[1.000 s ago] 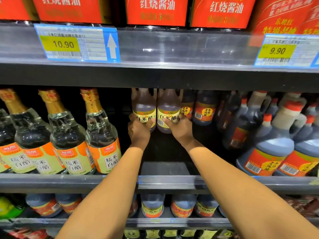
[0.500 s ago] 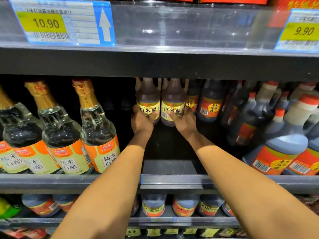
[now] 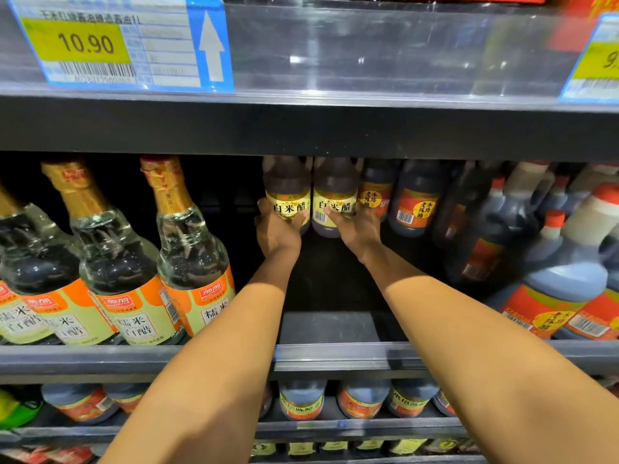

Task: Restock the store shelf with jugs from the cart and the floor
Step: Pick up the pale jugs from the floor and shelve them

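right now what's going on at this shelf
A person is reaching both arms to the back of the middle shelf. The left hand grips one yellow-labelled jug, and the right hand grips the second yellow-labelled jug right beside it. Both jugs are upright, side by side, next to the dark red-labelled jugs. Clear glass bottles stand at the left front of the same shelf.
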`<state>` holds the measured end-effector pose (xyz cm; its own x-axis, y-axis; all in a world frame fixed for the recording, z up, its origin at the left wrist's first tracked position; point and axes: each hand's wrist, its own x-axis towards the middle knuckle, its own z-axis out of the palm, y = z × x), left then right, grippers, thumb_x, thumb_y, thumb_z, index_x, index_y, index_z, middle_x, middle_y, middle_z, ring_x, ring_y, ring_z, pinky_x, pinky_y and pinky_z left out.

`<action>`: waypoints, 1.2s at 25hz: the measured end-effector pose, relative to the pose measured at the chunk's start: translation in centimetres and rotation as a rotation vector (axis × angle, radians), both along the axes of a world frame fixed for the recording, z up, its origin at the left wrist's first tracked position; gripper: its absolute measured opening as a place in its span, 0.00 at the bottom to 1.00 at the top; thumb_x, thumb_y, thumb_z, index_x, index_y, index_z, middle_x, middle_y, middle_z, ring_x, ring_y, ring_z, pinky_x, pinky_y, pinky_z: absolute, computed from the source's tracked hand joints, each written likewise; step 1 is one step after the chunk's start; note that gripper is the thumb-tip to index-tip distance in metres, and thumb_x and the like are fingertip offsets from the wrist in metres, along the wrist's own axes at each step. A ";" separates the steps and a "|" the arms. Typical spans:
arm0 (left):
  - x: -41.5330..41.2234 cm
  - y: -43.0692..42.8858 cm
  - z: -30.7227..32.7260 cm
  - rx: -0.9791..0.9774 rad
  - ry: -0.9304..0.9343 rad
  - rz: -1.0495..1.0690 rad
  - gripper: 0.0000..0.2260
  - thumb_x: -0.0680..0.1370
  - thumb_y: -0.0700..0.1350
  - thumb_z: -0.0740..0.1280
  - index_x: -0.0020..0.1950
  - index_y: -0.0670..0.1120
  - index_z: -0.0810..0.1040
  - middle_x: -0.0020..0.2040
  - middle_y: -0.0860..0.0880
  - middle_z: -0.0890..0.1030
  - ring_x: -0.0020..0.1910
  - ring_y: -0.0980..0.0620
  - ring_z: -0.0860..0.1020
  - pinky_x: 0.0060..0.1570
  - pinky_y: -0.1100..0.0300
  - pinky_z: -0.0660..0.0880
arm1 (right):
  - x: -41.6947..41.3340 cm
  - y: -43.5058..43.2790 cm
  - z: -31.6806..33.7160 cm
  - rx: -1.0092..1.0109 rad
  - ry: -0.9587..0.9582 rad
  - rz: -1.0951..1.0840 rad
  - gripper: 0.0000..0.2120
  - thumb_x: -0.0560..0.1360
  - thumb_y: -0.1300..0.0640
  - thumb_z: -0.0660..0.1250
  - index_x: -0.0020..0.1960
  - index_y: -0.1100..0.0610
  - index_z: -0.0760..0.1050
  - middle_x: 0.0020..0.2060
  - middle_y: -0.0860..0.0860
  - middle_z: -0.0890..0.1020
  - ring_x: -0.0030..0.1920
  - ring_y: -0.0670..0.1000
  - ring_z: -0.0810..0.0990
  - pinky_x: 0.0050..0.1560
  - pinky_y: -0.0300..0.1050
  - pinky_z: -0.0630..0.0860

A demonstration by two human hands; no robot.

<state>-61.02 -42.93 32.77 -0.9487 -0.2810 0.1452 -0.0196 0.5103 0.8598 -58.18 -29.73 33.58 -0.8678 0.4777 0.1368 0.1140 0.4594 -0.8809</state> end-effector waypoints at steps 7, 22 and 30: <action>-0.7 -0.2 -0.4 -0.040 -0.019 -0.022 0.35 0.75 0.59 0.67 0.74 0.45 0.56 0.66 0.39 0.72 0.65 0.39 0.72 0.59 0.48 0.71 | -0.2 -1.1 0.0 -0.038 0.018 -0.089 0.30 0.71 0.46 0.71 0.66 0.61 0.69 0.62 0.57 0.77 0.63 0.56 0.74 0.58 0.41 0.69; 11.5 0.4 2.7 -0.635 -0.279 -0.193 0.25 0.80 0.53 0.59 0.72 0.41 0.62 0.71 0.38 0.66 0.71 0.38 0.63 0.68 0.46 0.63 | 9.8 -2.3 2.4 0.615 -0.329 0.248 0.27 0.74 0.47 0.65 0.68 0.59 0.66 0.66 0.59 0.71 0.67 0.61 0.67 0.63 0.53 0.70; 28.5 -7.4 5.1 -0.963 -0.068 -0.060 0.29 0.80 0.56 0.58 0.76 0.43 0.58 0.73 0.40 0.65 0.72 0.41 0.64 0.68 0.49 0.63 | 22.2 -6.4 5.5 0.898 0.005 0.723 0.29 0.73 0.43 0.66 0.65 0.60 0.66 0.59 0.58 0.75 0.61 0.62 0.71 0.55 0.53 0.71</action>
<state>-32.51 -50.28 37.91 -0.9725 -0.0207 0.2319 -0.0045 0.9975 0.0701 -35.99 -36.16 39.10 -0.8978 -0.4020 0.1799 -0.4338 0.8778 -0.2032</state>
